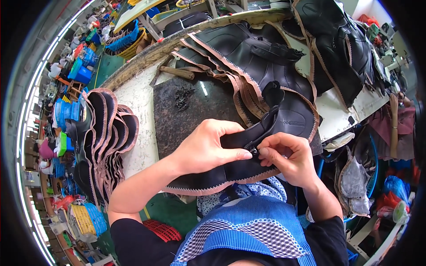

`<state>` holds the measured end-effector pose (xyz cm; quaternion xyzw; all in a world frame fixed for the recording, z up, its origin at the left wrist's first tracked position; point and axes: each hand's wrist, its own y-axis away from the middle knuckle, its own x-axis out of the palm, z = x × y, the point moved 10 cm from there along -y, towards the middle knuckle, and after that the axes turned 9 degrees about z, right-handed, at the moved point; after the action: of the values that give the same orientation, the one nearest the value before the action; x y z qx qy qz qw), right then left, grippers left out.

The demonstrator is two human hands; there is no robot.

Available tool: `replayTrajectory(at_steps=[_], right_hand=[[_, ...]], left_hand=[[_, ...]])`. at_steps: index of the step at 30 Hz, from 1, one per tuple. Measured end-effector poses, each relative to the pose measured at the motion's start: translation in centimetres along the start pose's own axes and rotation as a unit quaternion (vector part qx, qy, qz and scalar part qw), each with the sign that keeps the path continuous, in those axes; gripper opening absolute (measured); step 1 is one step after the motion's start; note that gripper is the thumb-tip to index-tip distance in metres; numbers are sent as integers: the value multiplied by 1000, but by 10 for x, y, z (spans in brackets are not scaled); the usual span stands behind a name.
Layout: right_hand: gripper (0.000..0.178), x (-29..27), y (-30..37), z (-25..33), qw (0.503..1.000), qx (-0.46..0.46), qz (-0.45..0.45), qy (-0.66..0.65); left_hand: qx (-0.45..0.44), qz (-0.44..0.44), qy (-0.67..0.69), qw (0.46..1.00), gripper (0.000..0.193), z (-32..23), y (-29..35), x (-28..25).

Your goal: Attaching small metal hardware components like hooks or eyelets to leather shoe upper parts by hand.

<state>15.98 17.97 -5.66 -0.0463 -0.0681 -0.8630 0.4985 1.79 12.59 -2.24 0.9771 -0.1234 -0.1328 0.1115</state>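
Note:
A black leather boot upper (213,178) with a pink zigzag-cut edge lies across the near side of the table, close to my body. My left hand (205,146) is closed on its black strap (248,136), thumb and fingers on either side. At the strap's end is a small dark metal piece that looks like a buckle (254,151). The fingertips of my right hand (290,156) pinch right beside it; what exactly lies between them is partly hidden. Beyond my hands, several similar uppers (239,46) are layered, one with a loose strap (277,52).
A dark stone slab (175,128) on the white table holds black scraps (183,98). A wooden-handled hammer (177,72) lies behind it. Stacked uppers (108,128) stand at left, more leather pieces (337,48) at far right. A blue-rimmed basket (372,166) sits by my right arm.

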Motion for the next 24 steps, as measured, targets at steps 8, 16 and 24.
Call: replayTrajectory(at_steps=[8,16,24], right_hand=[[11,2,8,-2,995,-44,-70,57],[18,2,25,14,955,-171,-106,217],[19,-3,25,-7,976,-126,-109,141]], left_hand=[[82,-78,-145,983,25,-11,9,14],[39,-114,-41,992,24,19,14,15],[83,-99,-115,985,23,8,14,20]])
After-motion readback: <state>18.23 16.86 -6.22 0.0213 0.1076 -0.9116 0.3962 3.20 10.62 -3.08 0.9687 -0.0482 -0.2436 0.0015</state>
